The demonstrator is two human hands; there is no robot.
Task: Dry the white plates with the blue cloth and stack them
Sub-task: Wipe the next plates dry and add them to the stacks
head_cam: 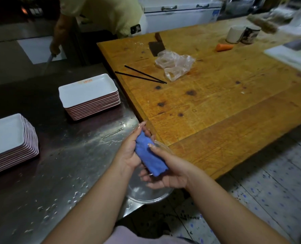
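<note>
Our fingers are curled around the blue cloth, which is rolled into a tight bundle between our two hands. Our left hand grips its upper end, fingertips wrapped over the far side; our right hand grips the lower end from the right, thumb lying on top of the roll and the other fingers curling beneath it. We hold the cloth in the air over a clear round dish that sits at the corner of the wet steel counter, partly overhanging its edge.

On that counter, well apart from the cloth, stand two stacks of white rectangular plates: one stack toward the far side, near the counter's right edge, and another stack at our left, cut off by the frame. Water drops lie scattered on the steel between them and us.

To the right the counter meets a wooden table bearing a pair of black chopsticks, a crumpled clear plastic bag, a cleaver, a piece of carrot and two cups. Another person in a pale green top stands beyond the counter.
</note>
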